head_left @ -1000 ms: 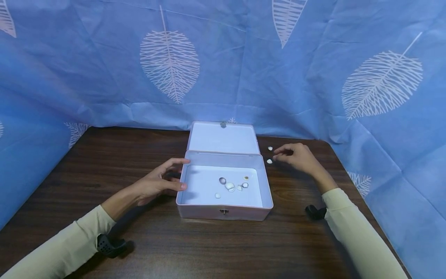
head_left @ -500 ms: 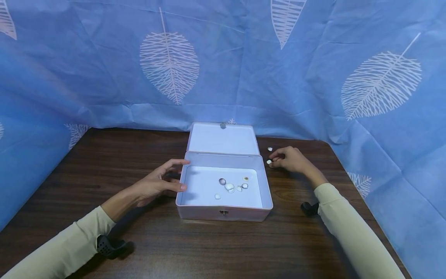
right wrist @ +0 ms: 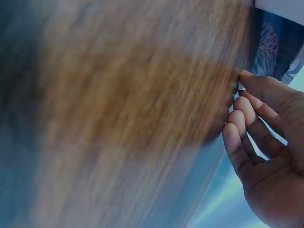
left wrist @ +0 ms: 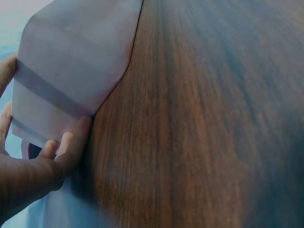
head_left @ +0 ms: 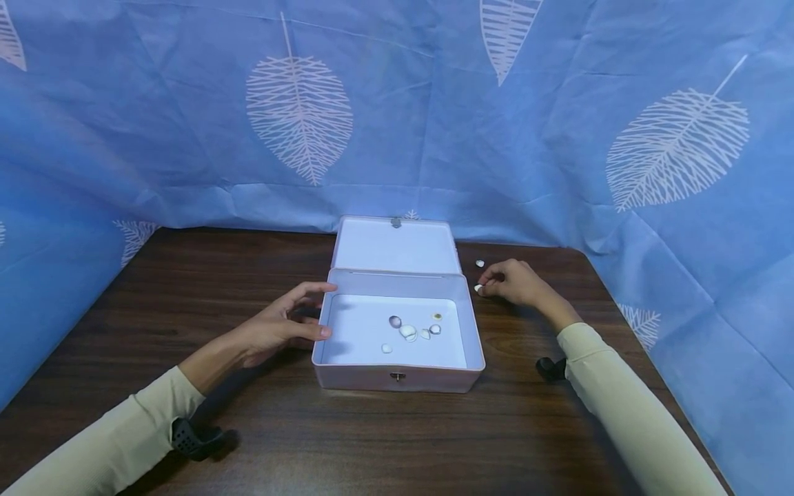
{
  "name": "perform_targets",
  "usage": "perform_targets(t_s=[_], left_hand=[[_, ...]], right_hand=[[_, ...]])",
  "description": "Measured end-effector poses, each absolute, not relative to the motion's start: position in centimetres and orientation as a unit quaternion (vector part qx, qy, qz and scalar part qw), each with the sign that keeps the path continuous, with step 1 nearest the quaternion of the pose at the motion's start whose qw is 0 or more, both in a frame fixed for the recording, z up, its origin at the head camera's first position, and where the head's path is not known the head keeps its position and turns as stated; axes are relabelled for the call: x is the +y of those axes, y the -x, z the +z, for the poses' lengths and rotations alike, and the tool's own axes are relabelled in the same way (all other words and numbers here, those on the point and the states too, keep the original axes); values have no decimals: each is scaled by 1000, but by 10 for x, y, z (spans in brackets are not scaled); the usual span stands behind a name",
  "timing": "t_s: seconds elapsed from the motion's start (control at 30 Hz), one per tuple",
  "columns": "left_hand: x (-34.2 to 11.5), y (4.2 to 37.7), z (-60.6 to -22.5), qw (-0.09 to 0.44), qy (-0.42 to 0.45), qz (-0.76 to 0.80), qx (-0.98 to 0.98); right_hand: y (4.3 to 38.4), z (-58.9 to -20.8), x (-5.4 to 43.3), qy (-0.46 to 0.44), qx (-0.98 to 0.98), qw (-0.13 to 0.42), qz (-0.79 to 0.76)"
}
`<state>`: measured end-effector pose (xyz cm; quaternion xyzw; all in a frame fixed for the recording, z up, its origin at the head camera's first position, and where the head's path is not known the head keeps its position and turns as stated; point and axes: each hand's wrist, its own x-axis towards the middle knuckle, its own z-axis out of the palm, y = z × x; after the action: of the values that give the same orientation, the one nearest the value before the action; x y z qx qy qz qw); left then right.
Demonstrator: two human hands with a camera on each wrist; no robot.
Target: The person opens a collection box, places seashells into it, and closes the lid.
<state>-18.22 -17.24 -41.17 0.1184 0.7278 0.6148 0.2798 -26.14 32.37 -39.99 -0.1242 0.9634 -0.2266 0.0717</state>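
Observation:
An open pale tin box (head_left: 400, 377) stands mid-table, lid (head_left: 397, 246) tipped back. Inside on its floor lie several small seashells, among them a white seashell (head_left: 407, 331) and a purplish seashell (head_left: 395, 322). My left hand (head_left: 282, 329) rests against the box's left side, thumb and fingers spread along the wall; the left wrist view shows the thumb touching the side (left wrist: 78, 61). Right of the box, my right hand (head_left: 515, 284) pinches a small white seashell (head_left: 477, 288) at the tabletop between thumb and fingers. In the right wrist view only a sliver of that shell shows.
Another white seashell (head_left: 480, 263) lies on the table just beyond my right hand. The dark wooden table (head_left: 397, 441) reaches back to a blue curtain (head_left: 434, 138) printed with white leaves. The raised lid stands close in front of the curtain.
My right hand has moved left and slightly down to the nearer loose seashell, and its fingers have closed on it. The left hand and the box have stayed in place.

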Motion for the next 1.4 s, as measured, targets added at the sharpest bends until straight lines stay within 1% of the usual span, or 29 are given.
perform_targets(t_s=[0.43, 0.7, 1.13, 1.4], left_hand=[[-171, 184, -410, 282, -113, 611, 731], [-171, 183, -410, 280, -118, 611, 731], [-172, 183, -410, 279, -120, 611, 731], [-173, 182, -411, 274, -127, 613, 730]], right_hand=[[257, -398, 327, 142, 961, 46, -234], [248, -395, 331, 124, 960, 25, -250], [231, -367, 323, 141, 950, -15, -278], [220, -347, 303, 155, 944, -42, -287]])
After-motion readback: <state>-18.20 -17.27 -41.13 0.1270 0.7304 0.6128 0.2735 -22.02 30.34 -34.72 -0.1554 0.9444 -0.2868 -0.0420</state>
